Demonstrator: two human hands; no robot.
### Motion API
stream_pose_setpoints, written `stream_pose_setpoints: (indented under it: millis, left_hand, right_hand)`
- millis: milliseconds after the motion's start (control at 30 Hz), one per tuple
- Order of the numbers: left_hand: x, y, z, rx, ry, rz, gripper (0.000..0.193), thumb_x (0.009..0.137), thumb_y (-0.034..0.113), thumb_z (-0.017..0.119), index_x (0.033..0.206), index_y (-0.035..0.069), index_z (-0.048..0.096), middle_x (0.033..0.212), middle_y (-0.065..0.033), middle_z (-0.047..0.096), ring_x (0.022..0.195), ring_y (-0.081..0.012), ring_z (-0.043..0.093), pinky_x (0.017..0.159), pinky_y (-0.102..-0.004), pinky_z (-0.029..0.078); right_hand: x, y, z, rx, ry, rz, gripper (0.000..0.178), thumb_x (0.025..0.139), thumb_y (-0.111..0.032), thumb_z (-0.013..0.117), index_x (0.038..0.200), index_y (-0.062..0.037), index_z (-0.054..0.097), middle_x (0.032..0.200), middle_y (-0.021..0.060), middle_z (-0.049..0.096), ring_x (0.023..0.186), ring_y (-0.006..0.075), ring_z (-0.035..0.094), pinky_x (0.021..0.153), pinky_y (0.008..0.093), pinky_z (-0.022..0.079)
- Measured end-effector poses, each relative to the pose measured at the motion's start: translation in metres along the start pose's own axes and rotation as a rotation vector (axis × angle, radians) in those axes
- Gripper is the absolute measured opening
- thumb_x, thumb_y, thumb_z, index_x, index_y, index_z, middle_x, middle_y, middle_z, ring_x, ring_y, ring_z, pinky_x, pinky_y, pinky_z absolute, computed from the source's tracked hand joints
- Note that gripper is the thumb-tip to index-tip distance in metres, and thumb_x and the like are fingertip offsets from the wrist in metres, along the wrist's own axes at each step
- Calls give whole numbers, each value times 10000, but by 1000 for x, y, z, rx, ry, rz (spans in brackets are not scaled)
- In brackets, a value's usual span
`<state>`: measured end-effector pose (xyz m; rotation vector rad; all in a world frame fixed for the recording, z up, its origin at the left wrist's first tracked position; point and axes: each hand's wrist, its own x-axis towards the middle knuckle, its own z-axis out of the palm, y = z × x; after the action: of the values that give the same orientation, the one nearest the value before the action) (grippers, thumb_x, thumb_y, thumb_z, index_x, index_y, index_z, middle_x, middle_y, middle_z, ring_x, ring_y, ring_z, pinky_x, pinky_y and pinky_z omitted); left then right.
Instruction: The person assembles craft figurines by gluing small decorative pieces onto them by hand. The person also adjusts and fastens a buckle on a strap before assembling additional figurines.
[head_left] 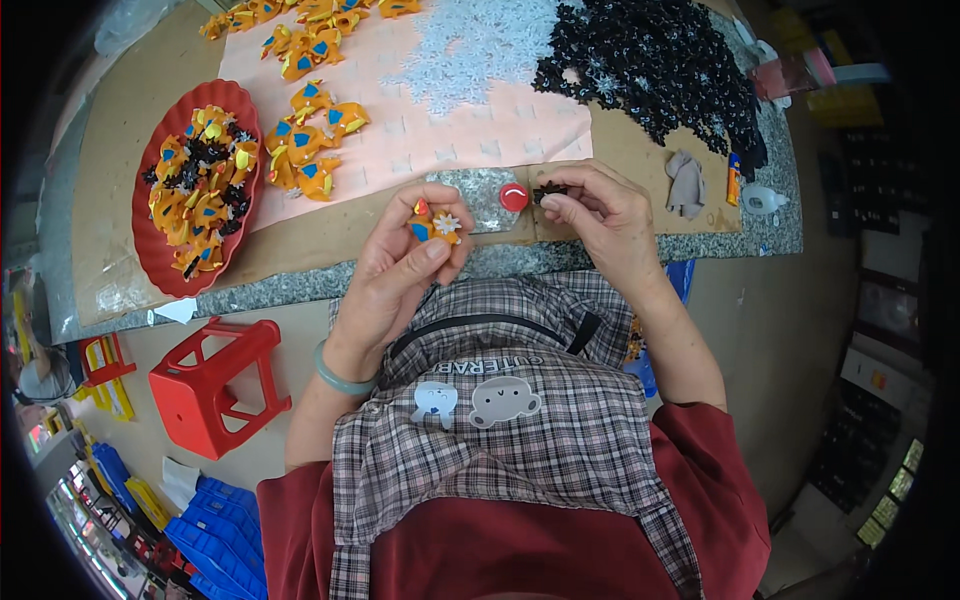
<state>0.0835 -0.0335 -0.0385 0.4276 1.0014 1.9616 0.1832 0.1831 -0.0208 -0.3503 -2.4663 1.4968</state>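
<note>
My left hand (pixel 405 245) is closed round a small orange figurine (pixel 436 228) with blue, red and yellow parts. A white star-shaped piece (pixel 448 224) sits against its side. Between the thumb and fingers of my right hand (pixel 598 210) is a small black spiky piece (pixel 548 191). Just left of that piece, a round red cap (pixel 513 197) rests on or above a grey plate (pixel 470 197) at the table's near side. To the left, a red scalloped tray (pixel 146 235) holds several orange figurines with black and white pieces among them.
More orange figurines (pixel 305 150) lie on pink cloth (pixel 400 140). Behind are heaps of white pieces (pixel 480 50) and black pieces (pixel 650 70). A grey rag (pixel 685 185), an orange tube (pixel 733 180) and a small white bottle (pixel 765 200) lie at right. A red stool (pixel 215 390) stands below left.
</note>
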Motion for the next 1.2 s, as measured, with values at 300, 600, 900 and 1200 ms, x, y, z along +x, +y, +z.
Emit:
stream_pose_setpoints:
  millis: [300,600,900,1200]
  left_hand:
    - [-3,-4,-3,13,45,-39,324,1012,273,471,1270,77,464,1018,-29,525,810,-94,474,654,-220,372]
    - [0,-4,-1,27,34,-88,332,1021,293,460,1258,60,479,958,-24,531,788,-95,494,661,-234,397]
    - [0,-4,-1,39,18,-113,319,1020,285,463,1237,54,496,931,-18,532,786,-91,500,663,-223,404]
    - [2,-4,3,39,63,-107,303,1010,275,471,1204,45,504,939,-45,522,761,-107,495,600,-201,378]
  right_hand:
    - [4,1,10,-243,33,-234,175,829,54,652,995,12,687,920,81,678,783,132,664,638,243,525]
    - [5,2,10,-249,16,-248,170,812,16,679,981,0,672,913,113,664,765,239,668,657,316,532]
    - [6,3,10,-269,5,-271,177,804,8,689,979,-8,670,907,108,661,756,241,664,653,318,531]
    - [5,0,6,-140,-5,-174,154,847,38,642,998,15,664,918,92,666,760,164,656,670,272,533]
